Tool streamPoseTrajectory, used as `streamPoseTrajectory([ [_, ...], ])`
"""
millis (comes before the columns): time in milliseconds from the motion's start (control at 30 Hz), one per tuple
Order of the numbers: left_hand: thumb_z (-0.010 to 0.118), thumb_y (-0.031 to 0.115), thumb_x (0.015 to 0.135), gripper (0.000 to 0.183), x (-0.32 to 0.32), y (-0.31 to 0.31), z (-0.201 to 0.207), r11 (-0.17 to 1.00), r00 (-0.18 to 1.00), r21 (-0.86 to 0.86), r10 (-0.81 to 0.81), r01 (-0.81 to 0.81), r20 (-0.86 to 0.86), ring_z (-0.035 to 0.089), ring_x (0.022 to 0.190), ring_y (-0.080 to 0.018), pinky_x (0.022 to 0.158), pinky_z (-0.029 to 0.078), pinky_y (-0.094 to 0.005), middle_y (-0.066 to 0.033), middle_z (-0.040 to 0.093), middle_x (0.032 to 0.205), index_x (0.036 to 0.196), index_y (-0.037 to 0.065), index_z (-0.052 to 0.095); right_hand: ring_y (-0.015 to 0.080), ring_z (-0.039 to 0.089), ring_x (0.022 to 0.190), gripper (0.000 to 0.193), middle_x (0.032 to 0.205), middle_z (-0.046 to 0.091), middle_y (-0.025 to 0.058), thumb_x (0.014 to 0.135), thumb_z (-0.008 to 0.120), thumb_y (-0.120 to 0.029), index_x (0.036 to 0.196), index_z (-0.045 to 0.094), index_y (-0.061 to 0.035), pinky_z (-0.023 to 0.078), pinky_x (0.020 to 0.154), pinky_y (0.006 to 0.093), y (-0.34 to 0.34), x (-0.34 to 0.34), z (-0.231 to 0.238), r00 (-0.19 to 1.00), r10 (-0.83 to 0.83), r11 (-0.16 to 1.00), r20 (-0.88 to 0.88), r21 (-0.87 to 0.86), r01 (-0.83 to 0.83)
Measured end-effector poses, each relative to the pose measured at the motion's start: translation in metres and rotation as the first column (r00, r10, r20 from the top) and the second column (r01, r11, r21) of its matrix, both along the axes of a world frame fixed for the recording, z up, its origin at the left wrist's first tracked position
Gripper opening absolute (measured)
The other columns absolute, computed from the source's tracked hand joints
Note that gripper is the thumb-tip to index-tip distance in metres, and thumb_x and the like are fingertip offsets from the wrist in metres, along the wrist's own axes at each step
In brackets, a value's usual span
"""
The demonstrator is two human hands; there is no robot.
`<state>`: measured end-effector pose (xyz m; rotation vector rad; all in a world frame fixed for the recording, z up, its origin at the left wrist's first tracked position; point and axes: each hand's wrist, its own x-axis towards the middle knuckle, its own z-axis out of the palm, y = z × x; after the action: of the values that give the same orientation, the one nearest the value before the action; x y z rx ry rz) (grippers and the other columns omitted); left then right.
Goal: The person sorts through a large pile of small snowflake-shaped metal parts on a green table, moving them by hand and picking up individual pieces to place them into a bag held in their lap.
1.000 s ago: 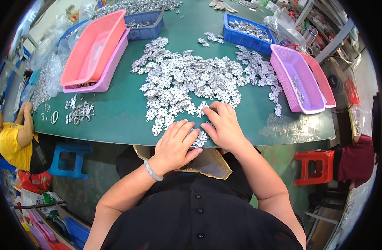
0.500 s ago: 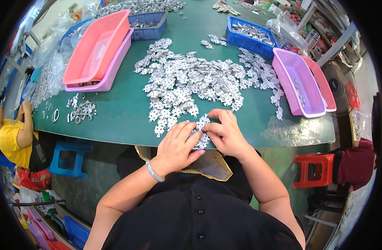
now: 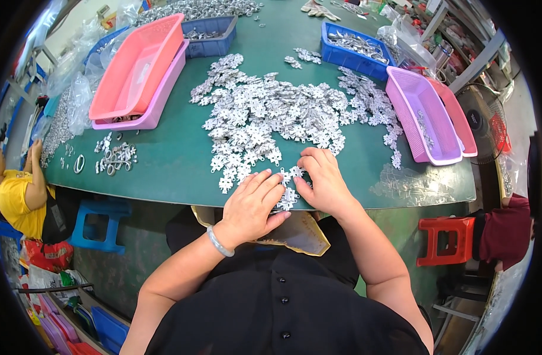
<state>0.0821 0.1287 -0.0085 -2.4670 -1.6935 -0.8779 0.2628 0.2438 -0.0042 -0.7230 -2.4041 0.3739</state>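
A large heap of small, flat silver metal pieces (image 3: pixel 271 109) with notched, cross-like outlines lies on the green table. A smaller cluster of the same pieces (image 3: pixel 287 198) sits at the table's front edge, between my hands. My left hand (image 3: pixel 251 204), with a pale bangle at its wrist, lies palm down beside this cluster. Its fingers are stretched out, their tips against the pieces. My right hand (image 3: pixel 324 180) borders the cluster from the other side, fingers bent and thumb apart from them, touching pieces at its tips. Part of the cluster is hidden under the fingers.
A stacked pink basket (image 3: pixel 108 89) stands at left, near loose rings (image 3: pixel 111 171). At right are a blue bin (image 3: pixel 356 65) of metal parts and a purple basket (image 3: pixel 427 155). Below the table edge is a yellow-rimmed tray (image 3: pixel 324 245). A person in yellow (image 3: pixel 22 192) works at far left.
My right hand has moved slightly right and its thumb and fingers have spread from their pinch, baring more pieces. My left hand has barely moved.
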Motion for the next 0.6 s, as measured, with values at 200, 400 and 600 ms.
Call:
streamPoseTrajectory([
  [200,0.077,0.03,0.073,0.049,0.0,0.0,-0.001,0.999,0.999,0.039,-0.02,0.018,0.035,0.055,0.118,-0.0337,0.1,0.045,-0.0454,-0.0131,0.059,0.123,0.11,0.003,0.061,0.0325,0.054,0.1,0.026,0.107,0.058,0.0122,0.075,0.075,-0.015,0.092,0.059,-0.0044,0.042,0.088,0.0409,-0.005,0.006,-0.004,0.997,-0.067,0.996,-0.046,0.054,0.07],
  [400,0.079,0.029,0.069,0.049,-0.002,0.001,-0.003,0.993,0.996,0.107,-0.056,0.048,0.071,0.059,0.11,-0.0336,0.094,0.05,-0.0419,-0.0138,0.061,0.115,0.106,0.002,0.062,0.0316,0.053,0.097,0.027,0.101,0.057,0.0107,0.076,0.077,-0.02,0.089,0.06,-0.0045,0.042,0.084,0.0413,-0.013,0.003,-0.003,0.994,-0.109,0.993,0.001,0.037,0.109],
  [600,0.078,0.028,0.069,0.04,-0.006,-0.002,-0.007,0.98,0.98,0.178,-0.118,0.089,0.16,0.064,0.097,-0.0316,0.086,0.054,-0.0397,-0.0125,0.064,0.101,0.096,0.001,0.065,0.0276,0.059,0.082,0.015,0.091,0.055,0.0083,0.084,0.07,-0.018,0.092,0.063,-0.0077,0.049,0.064,0.0401,-0.016,-0.011,0.007,0.999,-0.016,0.987,0.036,-0.16,0.022],
])
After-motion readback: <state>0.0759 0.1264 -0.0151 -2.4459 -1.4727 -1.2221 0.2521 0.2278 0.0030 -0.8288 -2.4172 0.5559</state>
